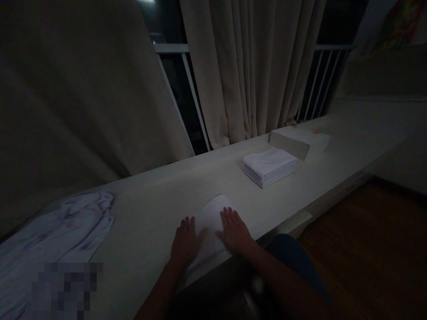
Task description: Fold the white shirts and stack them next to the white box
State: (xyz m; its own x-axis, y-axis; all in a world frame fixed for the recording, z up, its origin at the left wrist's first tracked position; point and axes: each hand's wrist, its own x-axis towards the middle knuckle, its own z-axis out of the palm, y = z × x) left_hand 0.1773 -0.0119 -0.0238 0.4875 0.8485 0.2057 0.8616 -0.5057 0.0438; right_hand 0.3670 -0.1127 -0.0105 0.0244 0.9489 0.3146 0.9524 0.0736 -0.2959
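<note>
A folded piece of white cloth [211, 222] lies on the pale bench top near its front edge. Flat along its left side rests my left hand [185, 240], open, its fingers pointing away from me and its thumb blurred. My right hand [232, 229] presses on the right side of the same cloth with its fingers spread. Further right is a neat stack of white folded pieces [269, 165]. At the far left a rumpled white garment [76, 226] with faint purplish marks spreads over the bench.
An open white box [290, 145] stands behind the stack, with pale material beside it. Beige curtains [253, 66] hang along the barred windows at the back of the bench [143, 235]. My knee [290, 253] is below the bench's front edge, above a wooden floor [363, 249].
</note>
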